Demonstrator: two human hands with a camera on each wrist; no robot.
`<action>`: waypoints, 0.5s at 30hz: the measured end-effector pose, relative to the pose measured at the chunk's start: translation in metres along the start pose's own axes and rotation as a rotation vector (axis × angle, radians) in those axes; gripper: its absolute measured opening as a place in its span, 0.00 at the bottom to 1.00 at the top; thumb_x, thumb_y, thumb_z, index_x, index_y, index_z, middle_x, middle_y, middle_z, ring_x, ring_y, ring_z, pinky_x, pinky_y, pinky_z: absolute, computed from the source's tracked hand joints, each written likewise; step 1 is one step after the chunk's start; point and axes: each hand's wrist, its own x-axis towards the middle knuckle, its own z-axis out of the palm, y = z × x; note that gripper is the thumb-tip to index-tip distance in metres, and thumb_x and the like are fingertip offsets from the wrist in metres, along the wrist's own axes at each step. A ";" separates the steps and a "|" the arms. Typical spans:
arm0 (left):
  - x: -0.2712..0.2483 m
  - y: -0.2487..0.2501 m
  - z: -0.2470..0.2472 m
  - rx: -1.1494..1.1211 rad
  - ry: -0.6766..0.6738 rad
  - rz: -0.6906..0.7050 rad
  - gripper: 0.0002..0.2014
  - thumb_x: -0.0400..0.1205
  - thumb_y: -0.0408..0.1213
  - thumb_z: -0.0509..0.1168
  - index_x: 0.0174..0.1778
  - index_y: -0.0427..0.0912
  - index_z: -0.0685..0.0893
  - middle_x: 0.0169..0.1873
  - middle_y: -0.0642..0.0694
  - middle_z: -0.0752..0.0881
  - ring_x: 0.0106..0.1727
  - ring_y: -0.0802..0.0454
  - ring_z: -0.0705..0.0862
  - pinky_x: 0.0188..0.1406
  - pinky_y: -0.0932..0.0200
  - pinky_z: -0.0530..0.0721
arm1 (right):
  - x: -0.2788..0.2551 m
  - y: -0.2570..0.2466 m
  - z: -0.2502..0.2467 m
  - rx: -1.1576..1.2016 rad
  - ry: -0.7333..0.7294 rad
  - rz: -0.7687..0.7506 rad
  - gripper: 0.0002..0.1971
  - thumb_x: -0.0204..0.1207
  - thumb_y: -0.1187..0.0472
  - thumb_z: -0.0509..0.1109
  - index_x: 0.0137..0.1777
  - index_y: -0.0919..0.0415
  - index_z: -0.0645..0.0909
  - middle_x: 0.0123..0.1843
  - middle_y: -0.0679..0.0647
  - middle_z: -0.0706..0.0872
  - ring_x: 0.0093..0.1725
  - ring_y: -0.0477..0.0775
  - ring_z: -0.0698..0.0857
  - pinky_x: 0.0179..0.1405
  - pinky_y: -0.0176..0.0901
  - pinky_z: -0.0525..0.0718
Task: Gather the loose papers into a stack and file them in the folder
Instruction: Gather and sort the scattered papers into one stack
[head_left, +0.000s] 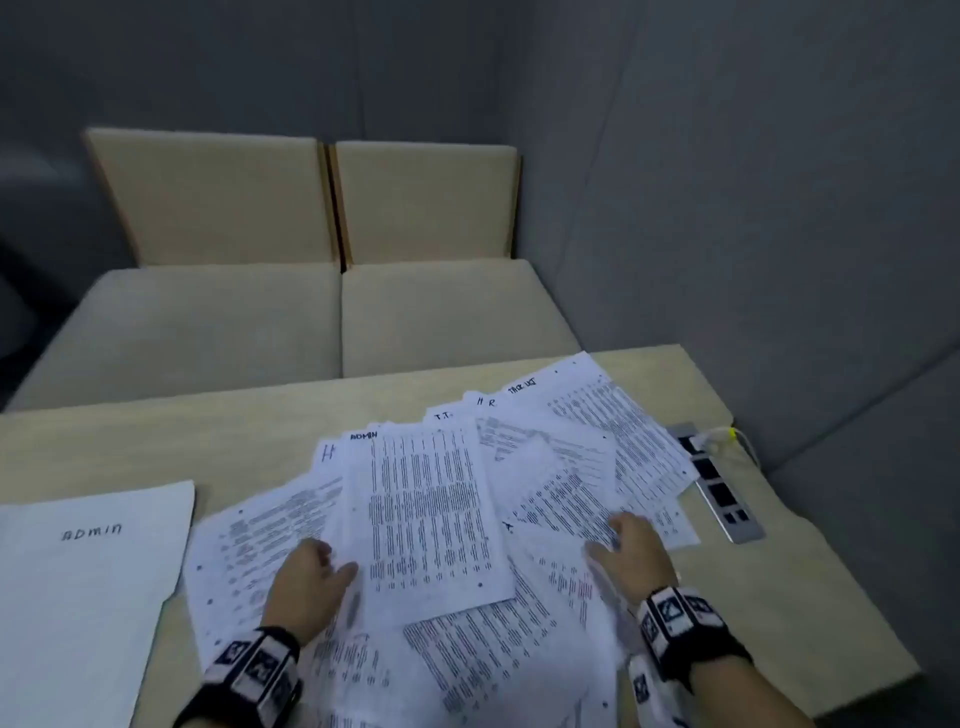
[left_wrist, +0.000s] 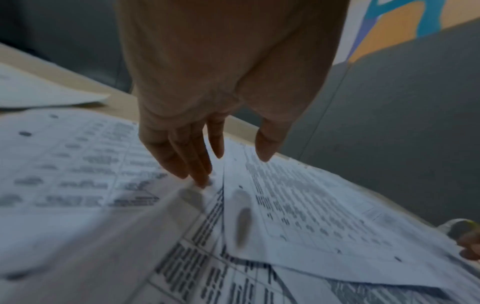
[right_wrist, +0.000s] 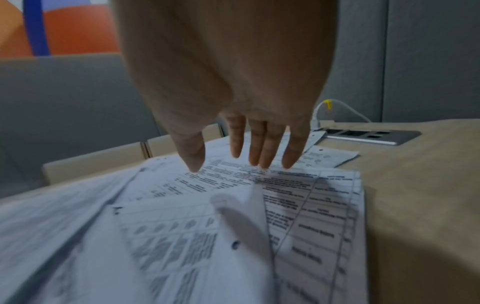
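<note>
Left hand (head_left: 306, 577), right hand (head_left: 631, 556) flat on papers (head_left: 431, 514); folder (head_left: 88, 582) apart, leftward

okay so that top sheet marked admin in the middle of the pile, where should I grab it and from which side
Probably its near left corner, from the left. The ADMIN sheet lies flat on top of the loose papers, so that edge is uncovered, and the left hand is already beside it with the thumb at the margin.

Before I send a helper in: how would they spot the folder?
On the pale wooden table, look left of the fanned printed papers. The folder lies flat by itself, plain white, unprinted, with only "ADMIN" handwritten on it.
</note>
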 end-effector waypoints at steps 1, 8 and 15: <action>0.005 0.002 0.008 0.011 -0.001 -0.022 0.18 0.78 0.42 0.74 0.54 0.32 0.79 0.48 0.35 0.84 0.48 0.38 0.83 0.50 0.45 0.84 | 0.011 0.000 -0.003 -0.021 0.026 0.007 0.32 0.72 0.46 0.76 0.72 0.60 0.75 0.71 0.59 0.78 0.67 0.60 0.81 0.67 0.54 0.81; 0.002 0.034 0.023 0.083 0.197 -0.331 0.45 0.71 0.54 0.78 0.72 0.22 0.71 0.68 0.24 0.73 0.69 0.29 0.72 0.68 0.38 0.75 | 0.059 -0.024 -0.012 0.142 -0.169 0.179 0.44 0.65 0.41 0.82 0.72 0.65 0.68 0.71 0.64 0.79 0.63 0.63 0.81 0.67 0.56 0.81; 0.012 0.068 0.042 -0.123 0.059 -0.290 0.48 0.71 0.55 0.79 0.77 0.29 0.65 0.74 0.30 0.66 0.70 0.32 0.76 0.67 0.43 0.81 | 0.048 -0.072 0.035 0.352 -0.324 0.107 0.49 0.72 0.43 0.78 0.83 0.67 0.57 0.82 0.63 0.70 0.79 0.63 0.73 0.76 0.51 0.73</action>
